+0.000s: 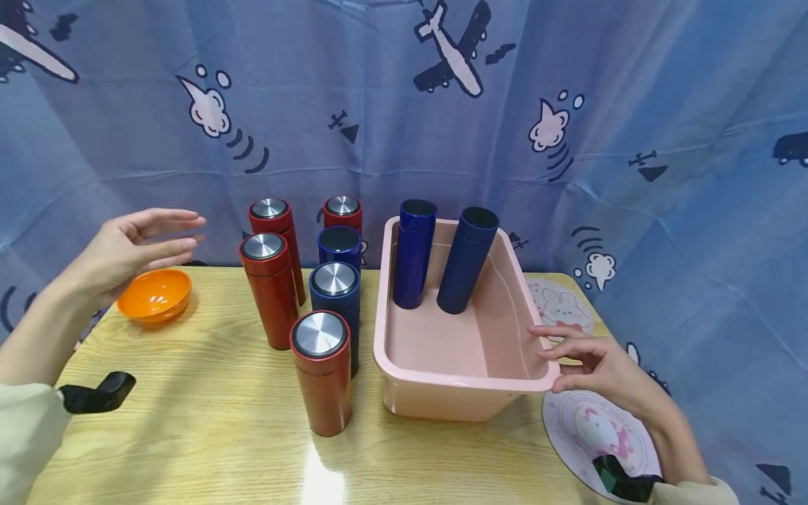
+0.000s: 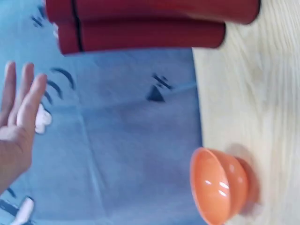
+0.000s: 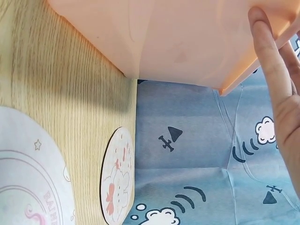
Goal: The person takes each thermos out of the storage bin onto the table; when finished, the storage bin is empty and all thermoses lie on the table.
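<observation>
My left hand (image 1: pixel 129 249) is in the air over the orange bowl (image 1: pixel 154 297), its fingers stretched toward the thermoses and holding nothing. My right hand (image 1: pixel 590 358) grips the right rim of a pink plastic bin (image 1: pixel 435 382), fingers over the edge; in the right wrist view the thumb (image 3: pixel 262 42) presses the outer wall. Inside the bin, a glossy blue thermos (image 1: pixel 413 256) and a dark navy thermos (image 1: pixel 467 259) stand leaning. Left of it are a red thermos (image 1: pixel 268 294), a navy thermos (image 1: pixel 344 301) and a copper-red thermos (image 1: pixel 322 379), with more behind.
A round white mat (image 1: pixel 581 428) with a pink print lies on the wooden table (image 1: pixel 208 421) at the right. A rabbit-print mat (image 1: pixel 562 305) lies partly behind the bin. A blue patterned curtain (image 1: pixel 284 105) hangs behind the table's far edge.
</observation>
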